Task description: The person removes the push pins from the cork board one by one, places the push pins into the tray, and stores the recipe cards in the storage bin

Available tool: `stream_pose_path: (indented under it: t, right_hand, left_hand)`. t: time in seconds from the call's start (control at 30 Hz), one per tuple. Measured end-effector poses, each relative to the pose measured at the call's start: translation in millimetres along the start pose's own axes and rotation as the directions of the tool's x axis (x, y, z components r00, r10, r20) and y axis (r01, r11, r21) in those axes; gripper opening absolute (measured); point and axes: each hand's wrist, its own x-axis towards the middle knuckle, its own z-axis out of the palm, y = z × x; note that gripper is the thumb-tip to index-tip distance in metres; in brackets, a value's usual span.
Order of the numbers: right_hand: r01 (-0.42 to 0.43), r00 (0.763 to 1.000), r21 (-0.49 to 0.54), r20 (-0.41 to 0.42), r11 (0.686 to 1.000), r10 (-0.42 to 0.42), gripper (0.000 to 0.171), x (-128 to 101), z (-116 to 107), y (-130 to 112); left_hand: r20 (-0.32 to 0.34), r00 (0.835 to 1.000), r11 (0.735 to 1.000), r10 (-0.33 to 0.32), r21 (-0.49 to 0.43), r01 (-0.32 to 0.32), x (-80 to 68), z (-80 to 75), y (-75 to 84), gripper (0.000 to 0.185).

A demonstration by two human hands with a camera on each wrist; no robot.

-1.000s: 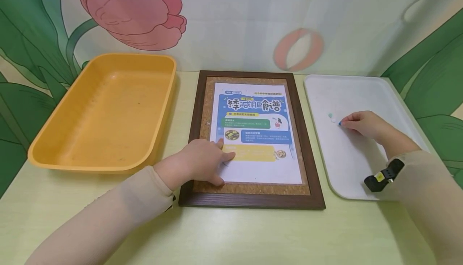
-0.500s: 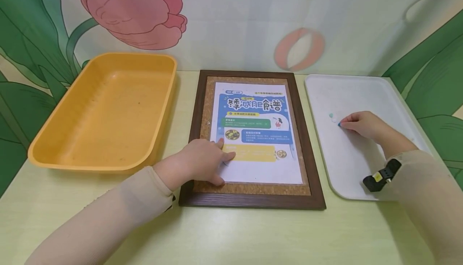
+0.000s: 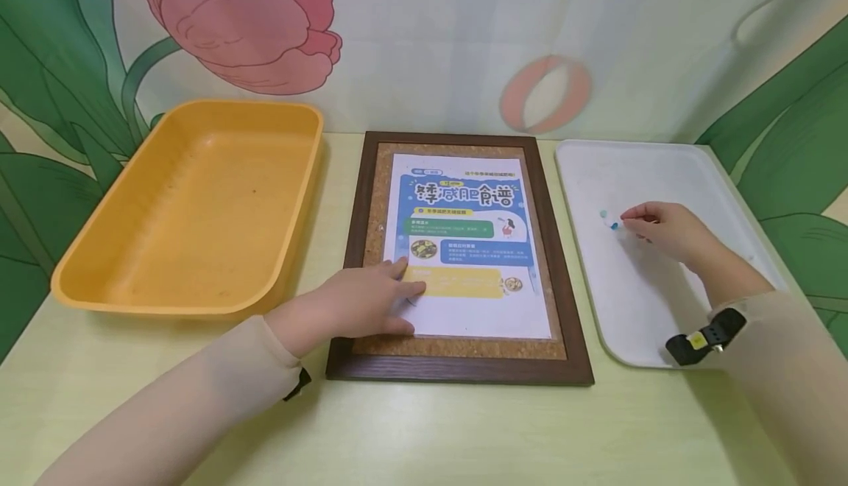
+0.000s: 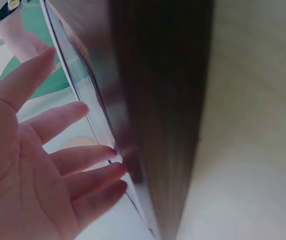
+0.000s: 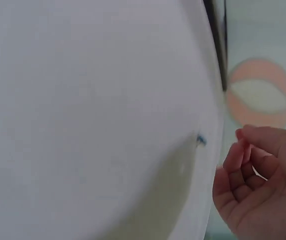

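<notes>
My left hand [image 3: 354,302] lies with spread fingers over the lower left of the printed poster sheet [image 3: 477,317], which sits on a cork board [image 3: 457,346] in a dark brown frame [image 3: 464,370]. In the left wrist view, fingertips [image 4: 119,186] reach the sheet's edge. Over the white tray [image 3: 662,177], my right hand [image 3: 665,232] has curled fingers with thumb and index tips together; nothing shows between them. Just left of those tips lies a small blue pushpin [image 3: 615,225]. A pale green one [image 3: 603,214] lies beside it.
A deep yellow-orange tub [image 3: 179,308] stands at the left of the light table [image 3: 464,434]. Behind everything hangs a curtain [image 3: 424,44] printed with flowers and leaves. Both wrists wear black straps under beige sleeves [image 3: 782,368].
The right fingertips have let go of the blue pushpin, which now lies by the green one, and have lifted slightly off it. My left hand has slid a little left, fingers straighter.
</notes>
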Motion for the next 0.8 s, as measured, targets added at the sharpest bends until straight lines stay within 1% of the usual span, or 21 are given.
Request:
stream_pose_path:
  t: [0.07, 0.1, 0.17, 0.23, 0.3, 0.37, 0.43, 0.5, 0.53, 0.57, 0.63, 0.77, 0.8]
  right_hand:
    - [0.047, 0.999, 0.047, 0.002, 0.998, -0.047, 0.046, -10.8, 5.8, -9.7]
    - [0.074, 0.997, 0.062, 0.006, 0.995, -0.074, 0.046, -16.6, 10.1, -15.5]
    - [0.146, 0.989, 0.073, 0.017, 0.987, -0.147, 0.042, -27.8, 20.7, -27.6]
    - [0.229, 0.972, 0.050, 0.032, 0.972, -0.231, 0.038, -36.9, 32.0, -38.5]
    - [0.296, 0.954, -0.003, 0.042, 0.955, -0.296, 0.036, -43.5, 43.2, -48.2]
    - [0.353, 0.935, -0.056, 0.060, 0.934, -0.349, 0.036, -48.5, 52.5, -55.2]
    - [0.375, 0.927, -0.114, 0.080, 0.920, -0.368, 0.038, -52.5, 59.1, -60.4]
    - [0.390, 0.921, -0.162, 0.097, 0.907, -0.378, 0.041, -55.2, 63.8, -63.9]
    - [0.394, 0.919, -0.178, 0.106, 0.902, -0.381, 0.042, -56.2, 65.6, -65.1]
    - [0.394, 0.919, -0.193, 0.113, 0.899, -0.379, 0.044, -57.2, 67.2, -66.1]
    - [0.403, 0.915, -0.222, 0.126, 0.888, -0.384, 0.046, -58.6, 70.1, -67.6]
    - [0.437, 0.899, -0.288, 0.151, 0.852, -0.410, 0.049, -60.7, 75.2, -69.9]
    - [0.445, 0.896, -0.311, 0.157, 0.840, -0.416, 0.049, -61.6, 76.2, -70.5]
  left_hand:
    - [-0.004, 1.000, 0.994, -0.005, -0.110, 0.005, -2.7, 1.3, -1.8, 0.061]
    - [-0.009, 1.000, 0.985, -0.002, -0.173, 0.000, -4.3, 1.9, -2.8, 0.059]
    - [-0.024, 1.000, 0.952, 0.012, -0.306, -0.019, -8.4, 2.9, -5.7, 0.056]
    - [-0.045, 0.999, 0.905, 0.020, -0.425, -0.038, -12.2, 4.0, -8.9, 0.055]
    - [-0.081, 0.997, 0.855, 0.013, -0.517, -0.053, -15.7, 5.5, -13.0, 0.054]
    - [-0.113, 0.993, 0.797, -0.026, -0.602, -0.048, -17.9, 5.3, -16.5, 0.054]
    - [-0.143, 0.986, 0.732, -0.083, -0.681, -0.037, -19.0, 5.3, -19.5, 0.054]
    - [-0.158, 0.978, 0.657, -0.134, -0.753, -0.032, -19.0, 5.7, -22.2, 0.054]
    - [-0.157, 0.975, 0.614, -0.159, -0.789, -0.027, -18.9, 6.0, -23.5, 0.055]
    - [-0.156, 0.972, 0.563, -0.176, -0.826, -0.031, -18.7, 6.7, -24.8, 0.055]
    - [-0.140, 0.969, 0.458, -0.202, -0.888, -0.033, -18.4, 7.7, -27.2, 0.056]
    - [-0.079, 0.972, 0.218, -0.223, -0.975, -0.029, -17.5, 7.1, -30.3, 0.056]
    - [-0.058, 0.973, 0.168, -0.225, -0.986, -0.020, -17.2, 6.1, -30.6, 0.056]
